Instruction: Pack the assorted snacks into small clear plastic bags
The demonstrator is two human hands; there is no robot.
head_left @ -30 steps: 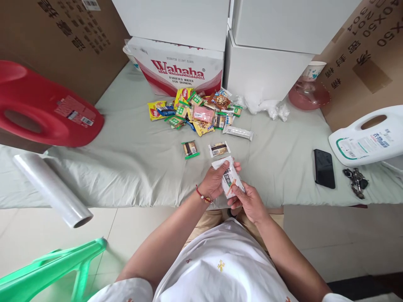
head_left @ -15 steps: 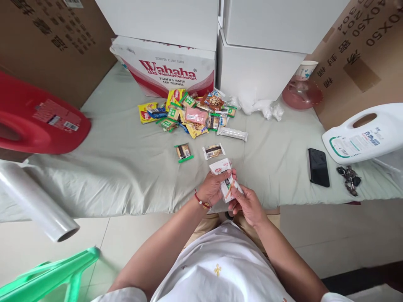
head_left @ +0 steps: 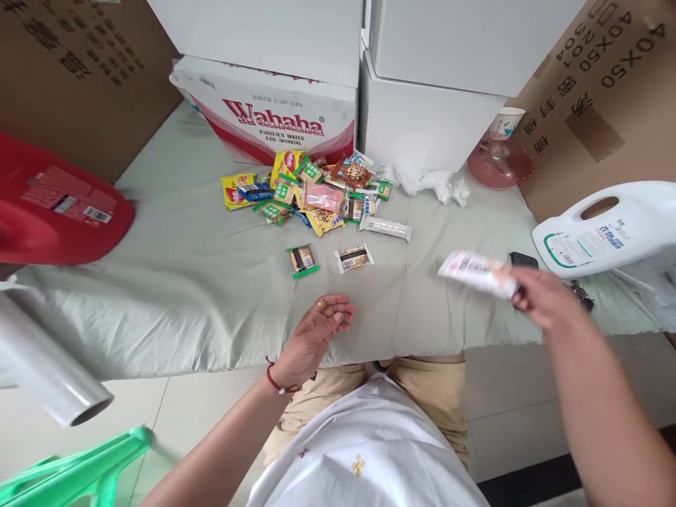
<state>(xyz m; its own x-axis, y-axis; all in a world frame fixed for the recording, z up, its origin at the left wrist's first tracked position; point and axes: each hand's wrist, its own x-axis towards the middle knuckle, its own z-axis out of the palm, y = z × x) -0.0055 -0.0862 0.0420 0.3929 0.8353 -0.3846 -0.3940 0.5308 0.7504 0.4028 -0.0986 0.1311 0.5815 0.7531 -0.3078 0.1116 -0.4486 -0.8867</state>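
Observation:
Out to the right, my right hand (head_left: pixel 541 294) pinches one end of a white snack packet (head_left: pixel 478 273), slightly blurred by motion and held over the cloth. My left hand (head_left: pixel 318 329), with a red bracelet at the wrist, holds nothing; its fingers are loosely curved and a little apart. In front of it lie a green-edged biscuit packet (head_left: pixel 303 260) and a white-edged biscuit packet (head_left: pixel 354 258), side by side. Behind them is a pile of wrapped snacks (head_left: pixel 322 197), with a silver-white stick packet (head_left: pixel 385 227) at its near right edge.
A Wahaha water box (head_left: pixel 274 116) and white boxes stand at the back. On the right are a white detergent bottle (head_left: pixel 607 229), a phone (head_left: pixel 524 260) partly hidden by my hand, and keys (head_left: pixel 582 294). A red jug (head_left: pixel 58 204) and a plastic film roll (head_left: pixel 53 359) are at left.
My right hand has carried the white snack packet away to the right. My left hand has let go of it and moved left. The view has shifted slightly.

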